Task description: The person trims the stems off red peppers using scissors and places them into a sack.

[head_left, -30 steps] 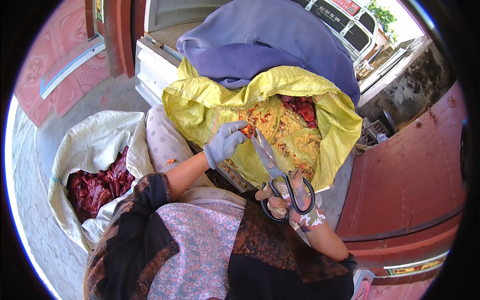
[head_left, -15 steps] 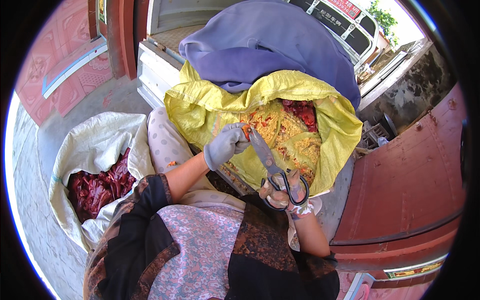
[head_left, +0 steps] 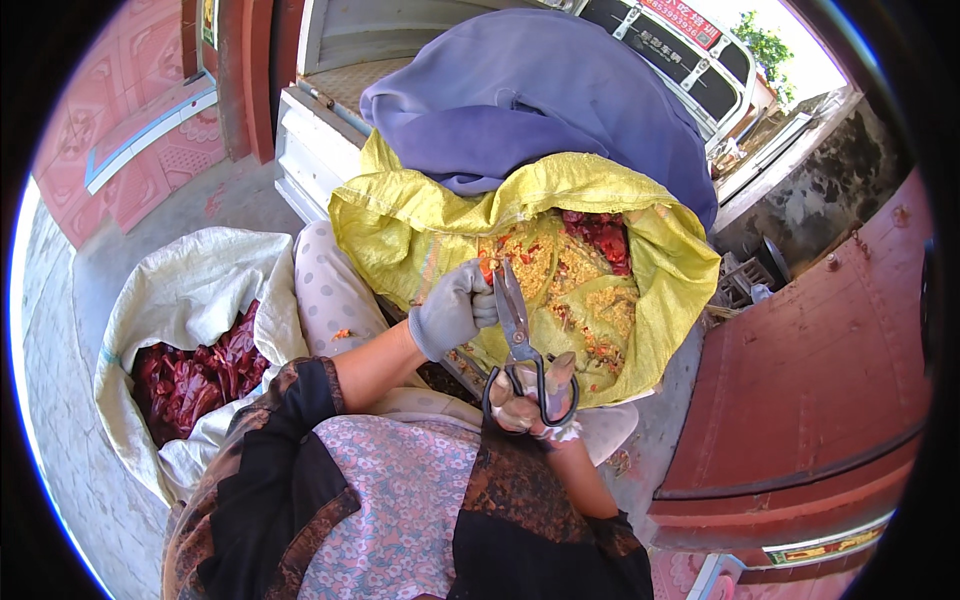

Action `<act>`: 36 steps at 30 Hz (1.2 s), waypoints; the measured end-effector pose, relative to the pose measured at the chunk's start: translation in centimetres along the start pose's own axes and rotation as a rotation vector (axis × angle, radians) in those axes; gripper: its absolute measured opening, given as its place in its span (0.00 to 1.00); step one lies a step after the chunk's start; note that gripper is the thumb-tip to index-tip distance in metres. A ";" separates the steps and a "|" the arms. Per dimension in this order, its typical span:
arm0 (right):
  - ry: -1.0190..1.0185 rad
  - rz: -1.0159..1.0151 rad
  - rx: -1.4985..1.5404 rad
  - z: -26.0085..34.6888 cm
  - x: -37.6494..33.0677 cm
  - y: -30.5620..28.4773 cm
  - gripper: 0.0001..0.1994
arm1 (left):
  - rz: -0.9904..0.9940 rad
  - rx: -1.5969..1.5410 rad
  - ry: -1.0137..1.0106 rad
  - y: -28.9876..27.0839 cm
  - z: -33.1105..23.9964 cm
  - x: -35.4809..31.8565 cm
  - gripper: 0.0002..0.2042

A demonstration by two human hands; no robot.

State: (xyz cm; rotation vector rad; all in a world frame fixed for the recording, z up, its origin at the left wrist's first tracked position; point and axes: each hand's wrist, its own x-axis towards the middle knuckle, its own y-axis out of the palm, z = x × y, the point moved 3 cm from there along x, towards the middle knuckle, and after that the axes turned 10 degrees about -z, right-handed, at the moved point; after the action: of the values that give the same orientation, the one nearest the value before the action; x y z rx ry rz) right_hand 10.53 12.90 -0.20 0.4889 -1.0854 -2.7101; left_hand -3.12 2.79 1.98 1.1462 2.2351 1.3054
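Note:
My left hand, in a grey glove, pinches a small orange-red chili pepper; most of it is hidden by the fingers. In my right hand, also gloved, is a pair of black-handled scissors. Their blades point away from me, slightly apart, with the tips close beside the pepper. Both hands are over the near side of a wide yellow woven sack. Inside it lie yellow seeds and pepper bits, with dark red dried peppers toward the back right.
On the left, a white woven sack holds dark red dried peppers, next to my spotted trouser leg. Behind the yellow sack a purple-blue cloth drapes a bulky load by a white vehicle bed. A red metal door stands right.
The scissors have swung more upright and shifted left, their tips now nearer the pepper. My right hand has moved left and slightly closer to me; my left hand has dropped slightly.

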 end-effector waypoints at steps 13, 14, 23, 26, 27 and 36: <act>-0.606 -0.553 -2.360 8.3 -1.9 4.4 0.37 | -0.015 0.176 -0.039 -1.8 -0.6 -0.8 0.08; -0.532 -0.596 -2.371 8.6 -1.6 4.9 0.37 | -0.012 0.220 -0.043 -1.6 -0.7 -0.8 0.09; -0.321 -0.652 -2.380 9.5 -0.9 6.0 0.33 | 0.031 0.404 -0.008 -0.5 -1.3 -1.7 0.04; -0.313 -0.677 -2.322 9.4 -0.9 5.0 0.31 | 0.127 0.587 0.095 -1.0 -1.5 -1.7 0.04; -0.307 -0.690 -2.309 9.3 -1.1 5.2 0.31 | 0.176 0.699 0.149 -1.2 -1.7 -1.9 0.04; -0.257 -0.853 -2.199 11.8 -3.1 4.5 0.27 | -0.004 0.208 -0.189 -1.6 -1.9 -3.6 0.13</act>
State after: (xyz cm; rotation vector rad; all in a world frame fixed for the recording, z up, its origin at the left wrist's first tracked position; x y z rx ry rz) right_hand 9.25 18.09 11.69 0.0494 2.4370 -2.4746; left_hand -2.79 -1.49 1.27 1.2771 2.2691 0.9362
